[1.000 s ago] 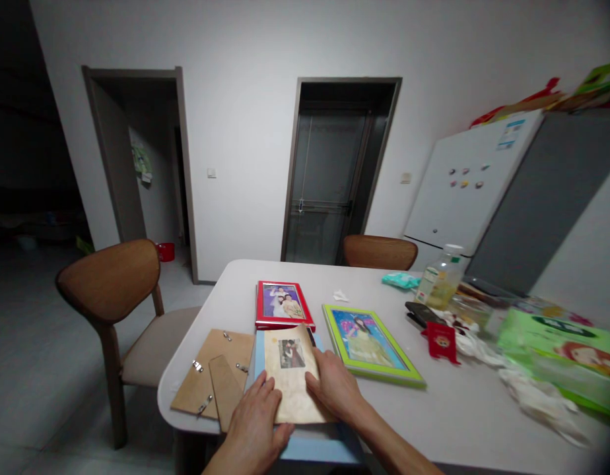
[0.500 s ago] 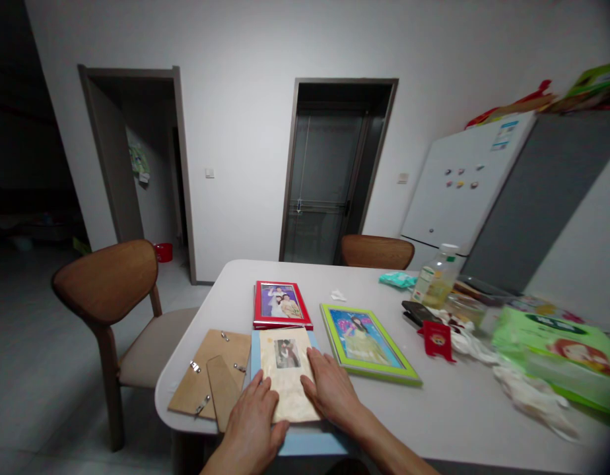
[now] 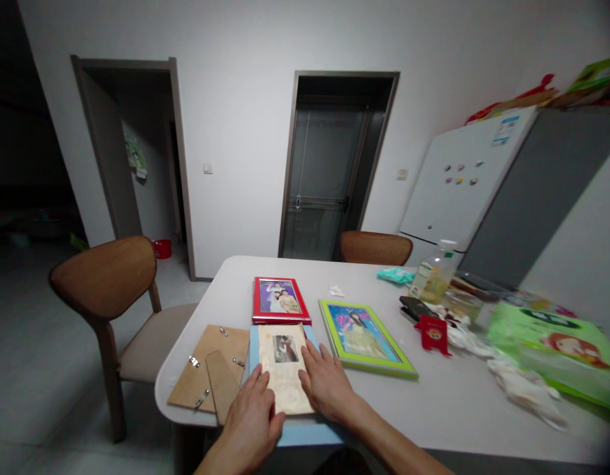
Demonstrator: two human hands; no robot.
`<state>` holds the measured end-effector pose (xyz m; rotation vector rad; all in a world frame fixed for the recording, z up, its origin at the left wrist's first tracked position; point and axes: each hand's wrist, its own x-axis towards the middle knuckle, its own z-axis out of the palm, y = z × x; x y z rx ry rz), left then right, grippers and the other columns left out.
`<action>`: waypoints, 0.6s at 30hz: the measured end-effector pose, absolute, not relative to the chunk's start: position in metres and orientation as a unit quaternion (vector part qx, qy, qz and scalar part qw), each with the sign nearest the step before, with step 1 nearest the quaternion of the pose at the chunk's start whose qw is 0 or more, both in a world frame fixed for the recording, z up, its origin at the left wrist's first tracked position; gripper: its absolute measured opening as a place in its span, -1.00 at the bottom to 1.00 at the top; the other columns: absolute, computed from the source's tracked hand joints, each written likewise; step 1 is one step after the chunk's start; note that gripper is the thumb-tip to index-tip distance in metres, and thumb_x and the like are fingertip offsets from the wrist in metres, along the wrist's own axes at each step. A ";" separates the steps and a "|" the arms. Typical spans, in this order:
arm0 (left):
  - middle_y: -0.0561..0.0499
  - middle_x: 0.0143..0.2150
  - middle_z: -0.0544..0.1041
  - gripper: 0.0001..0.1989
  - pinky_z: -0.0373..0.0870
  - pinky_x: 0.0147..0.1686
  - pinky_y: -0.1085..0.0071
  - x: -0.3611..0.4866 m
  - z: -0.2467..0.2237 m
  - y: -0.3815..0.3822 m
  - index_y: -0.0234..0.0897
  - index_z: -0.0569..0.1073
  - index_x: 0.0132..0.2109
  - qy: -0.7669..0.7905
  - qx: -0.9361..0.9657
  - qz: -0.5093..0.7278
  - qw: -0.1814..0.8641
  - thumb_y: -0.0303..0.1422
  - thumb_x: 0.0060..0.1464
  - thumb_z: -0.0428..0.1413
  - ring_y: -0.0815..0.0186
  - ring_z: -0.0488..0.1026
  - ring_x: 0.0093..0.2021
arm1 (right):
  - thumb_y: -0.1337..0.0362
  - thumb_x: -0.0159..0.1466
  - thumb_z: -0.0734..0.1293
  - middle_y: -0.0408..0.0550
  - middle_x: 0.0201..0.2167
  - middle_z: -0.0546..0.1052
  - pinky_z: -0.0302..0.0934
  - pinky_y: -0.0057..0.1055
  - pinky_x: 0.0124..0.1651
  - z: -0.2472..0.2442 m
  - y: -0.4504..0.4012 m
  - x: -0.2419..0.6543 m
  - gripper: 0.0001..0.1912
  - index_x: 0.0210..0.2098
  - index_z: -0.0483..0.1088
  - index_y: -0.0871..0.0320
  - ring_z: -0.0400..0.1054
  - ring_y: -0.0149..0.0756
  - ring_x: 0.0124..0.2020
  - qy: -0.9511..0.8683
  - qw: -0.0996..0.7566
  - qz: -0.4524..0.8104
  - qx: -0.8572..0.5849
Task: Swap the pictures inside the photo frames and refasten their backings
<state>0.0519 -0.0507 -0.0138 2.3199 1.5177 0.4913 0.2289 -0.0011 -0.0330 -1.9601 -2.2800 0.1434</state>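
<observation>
A cream sheet with a small picture (image 3: 286, 349) lies on a light blue frame (image 3: 309, 434) near the table's front edge. My left hand (image 3: 253, 417) rests on the sheet's lower left side, fingers stretched out. On the right side of the sheet, my right hand (image 3: 329, 382) lies with its fingers spread. Left of them is a brown backing board (image 3: 201, 369) with metal clips and a folded-out stand. A red picture frame (image 3: 280, 300) sits just behind the sheet, and a green picture frame (image 3: 368, 338) is to the right.
On the table's right are a bottle (image 3: 434, 272), a dark wallet-like item (image 3: 414, 308), a red card (image 3: 434, 334), crumpled tissues (image 3: 525, 389) and a green wipes pack (image 3: 557, 346). Wooden chairs stand left (image 3: 107, 274) and behind (image 3: 375, 248).
The view has shifted slightly, so everything sits a little higher in the picture. Both hands stay on the sheet, with the right fingers a little more spread.
</observation>
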 end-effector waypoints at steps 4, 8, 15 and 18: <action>-0.16 0.14 0.20 -0.74 -0.03 0.13 0.26 0.052 -0.010 -0.051 -0.35 0.38 -0.20 0.534 0.813 0.166 0.161 -0.38 -0.09 -0.03 0.17 -0.03 0.20 | 0.19 0.19 0.02 -0.01 0.14 0.12 -0.21 0.05 0.05 -0.030 -0.001 0.231 -0.52 0.10 0.07 0.12 -0.10 0.09 0.12 -0.782 0.068 0.034 -0.619; -0.17 0.14 0.20 -0.73 -0.03 0.13 0.27 0.050 -0.005 -0.050 -0.36 0.37 -0.19 0.533 0.815 0.154 0.167 -0.38 -0.08 -0.03 0.17 -0.04 0.20 | 0.22 0.19 0.04 0.01 0.14 0.12 -0.18 0.01 0.03 -0.030 -0.002 0.228 -0.55 0.08 0.09 0.09 -0.12 0.05 0.13 -0.772 0.079 0.031 -0.630; -0.16 0.11 0.26 -0.75 -0.03 0.13 0.28 0.046 -0.006 -0.048 -0.35 0.37 -0.18 0.512 0.827 0.155 0.171 -0.39 -0.06 -0.02 0.17 -0.01 0.19 | 0.16 0.19 0.06 0.01 0.19 -0.02 -0.22 -0.05 0.07 -0.022 0.012 0.211 -0.53 0.09 0.06 0.08 -0.23 -0.03 0.18 -0.812 0.105 0.036 -0.574; -0.17 0.19 0.11 -0.58 -0.09 0.14 0.17 0.046 -0.009 -0.050 -0.33 0.31 -0.07 0.499 0.833 0.146 0.191 -0.26 -0.11 0.09 0.14 -0.10 0.22 | 0.10 0.19 0.04 0.04 0.18 0.01 -0.19 -0.05 0.05 -0.023 0.024 0.198 -0.50 0.10 0.03 0.09 -0.18 -0.03 0.16 -0.832 0.097 0.048 -0.545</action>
